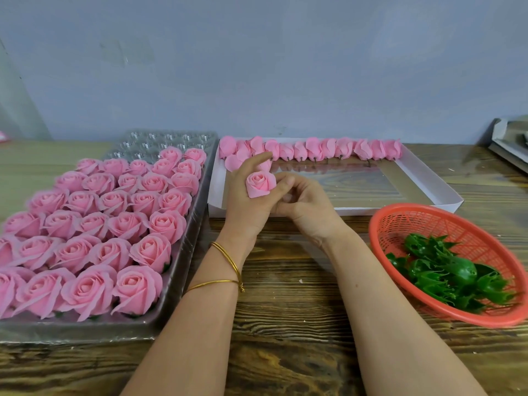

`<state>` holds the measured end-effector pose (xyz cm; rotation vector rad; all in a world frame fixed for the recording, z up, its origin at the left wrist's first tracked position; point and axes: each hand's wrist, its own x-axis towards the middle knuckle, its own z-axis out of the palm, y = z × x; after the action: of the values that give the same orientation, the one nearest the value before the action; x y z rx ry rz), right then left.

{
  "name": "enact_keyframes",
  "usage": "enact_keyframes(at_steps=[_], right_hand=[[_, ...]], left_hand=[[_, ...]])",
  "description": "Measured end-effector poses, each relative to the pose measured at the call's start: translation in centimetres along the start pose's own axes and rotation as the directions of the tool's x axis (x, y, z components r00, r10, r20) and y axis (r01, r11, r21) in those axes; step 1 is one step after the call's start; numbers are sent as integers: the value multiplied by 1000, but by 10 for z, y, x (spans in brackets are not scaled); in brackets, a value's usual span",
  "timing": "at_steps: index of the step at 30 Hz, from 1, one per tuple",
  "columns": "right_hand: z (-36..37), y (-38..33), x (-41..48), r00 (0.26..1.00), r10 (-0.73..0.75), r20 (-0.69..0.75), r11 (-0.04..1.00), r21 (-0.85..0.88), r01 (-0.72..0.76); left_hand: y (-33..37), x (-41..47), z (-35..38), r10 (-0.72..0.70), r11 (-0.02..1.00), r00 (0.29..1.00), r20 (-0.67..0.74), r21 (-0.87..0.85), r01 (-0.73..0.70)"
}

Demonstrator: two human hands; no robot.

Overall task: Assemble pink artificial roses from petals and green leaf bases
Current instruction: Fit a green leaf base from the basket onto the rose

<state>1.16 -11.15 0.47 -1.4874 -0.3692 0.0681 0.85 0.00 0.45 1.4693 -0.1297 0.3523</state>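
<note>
My left hand (pixel 248 201) holds a small pink rose bud (pixel 260 184) above the table, its index finger stretched upward. My right hand (pixel 303 201) meets it from the right, fingertips pinching at the bud's side. Behind the hands, a row of pink petal buds (pixel 328 149) lies along the far edge of a white shallow box (pixel 434 184). Green leaf bases (pixel 445 277) are piled in a red plastic basket (pixel 400 221) at the right. Finished pink roses (pixel 114 218) fill most of a clear plastic tray (pixel 183 252) on the left.
The wooden table (pixel 285 310) stretches toward me between my forearms. A grey wall stands behind. The tray's far cells (pixel 171 138) hold no roses. A grey object (pixel 511 141) lies at the far right edge.
</note>
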Motion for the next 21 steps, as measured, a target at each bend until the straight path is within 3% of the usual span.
enact_keyframes(at_steps=[14, 21], right_hand=[[10, 7, 4, 950, -142, -279, 967, -244, 73], [9, 9, 4, 919, -234, -317, 901, -427, 82]], left_hand=[[-9, 2, 3, 111, 985, 979, -172, 146, -87], [-6, 1, 4, 170, 952, 963, -211, 286, -106]])
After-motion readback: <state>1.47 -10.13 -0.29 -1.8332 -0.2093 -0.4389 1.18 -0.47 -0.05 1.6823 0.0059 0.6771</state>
